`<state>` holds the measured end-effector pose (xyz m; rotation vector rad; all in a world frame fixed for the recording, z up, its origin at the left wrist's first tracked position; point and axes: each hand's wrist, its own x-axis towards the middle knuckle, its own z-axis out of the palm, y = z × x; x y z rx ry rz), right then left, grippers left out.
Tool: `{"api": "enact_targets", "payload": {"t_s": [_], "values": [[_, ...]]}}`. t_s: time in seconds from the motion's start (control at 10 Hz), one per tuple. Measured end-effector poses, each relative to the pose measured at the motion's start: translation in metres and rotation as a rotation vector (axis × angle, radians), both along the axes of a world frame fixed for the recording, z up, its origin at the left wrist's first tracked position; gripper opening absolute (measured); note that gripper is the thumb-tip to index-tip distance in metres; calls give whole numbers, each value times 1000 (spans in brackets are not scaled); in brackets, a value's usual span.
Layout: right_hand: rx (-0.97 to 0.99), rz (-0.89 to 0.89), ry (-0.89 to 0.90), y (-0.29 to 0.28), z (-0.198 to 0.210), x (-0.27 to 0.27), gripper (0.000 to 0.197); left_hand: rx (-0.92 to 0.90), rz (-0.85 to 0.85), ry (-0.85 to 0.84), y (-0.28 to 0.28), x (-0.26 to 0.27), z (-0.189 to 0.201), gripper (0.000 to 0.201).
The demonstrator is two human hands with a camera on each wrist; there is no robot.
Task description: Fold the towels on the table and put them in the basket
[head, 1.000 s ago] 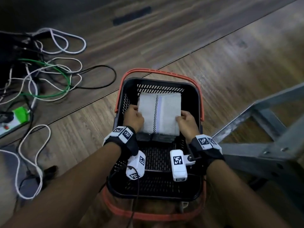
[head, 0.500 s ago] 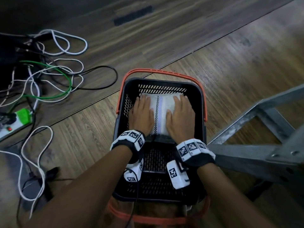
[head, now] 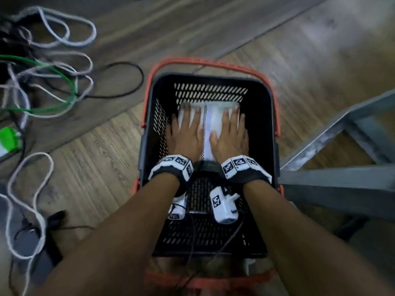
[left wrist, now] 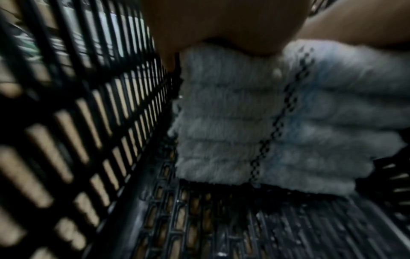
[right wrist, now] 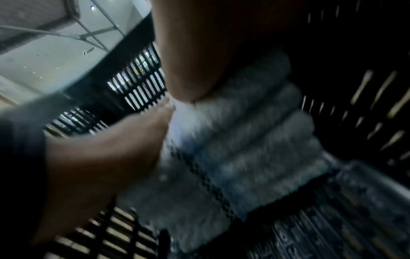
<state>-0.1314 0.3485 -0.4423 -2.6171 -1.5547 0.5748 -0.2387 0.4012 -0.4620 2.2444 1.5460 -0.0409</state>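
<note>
A black slatted basket (head: 265, 116) with orange handles stands on the wooden floor. In its far half lies a stack of folded white towels (head: 210, 122) with a checked stripe and a pale blue band. Both hands lie flat on the top towel, fingers straight: my left hand (head: 187, 129) on its left half, my right hand (head: 232, 130) on its right half. The wrist views show the stack's near side, several folded layers (left wrist: 244, 126) (right wrist: 250, 150), with the palms pressing on top.
Tangled white, green and black cables (head: 49, 86) lie on the floor at the left, with a green-tagged power strip (head: 8, 138). A grey metal frame (head: 342, 159) stands close to the basket's right side. The basket's near half shows bare mesh (head: 203, 236).
A second ago both hands pinched the top towel's near corners. Since then they have slid forward onto it and flattened out, and now press it down on the stack.
</note>
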Motion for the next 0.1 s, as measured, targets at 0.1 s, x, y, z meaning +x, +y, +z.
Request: {"api": "enact_targets", "payload": {"t_s": [0.1], "values": [[-234,71,177,-12,34,11,66,-131,-13,59,-21,-18,28,54]]}}
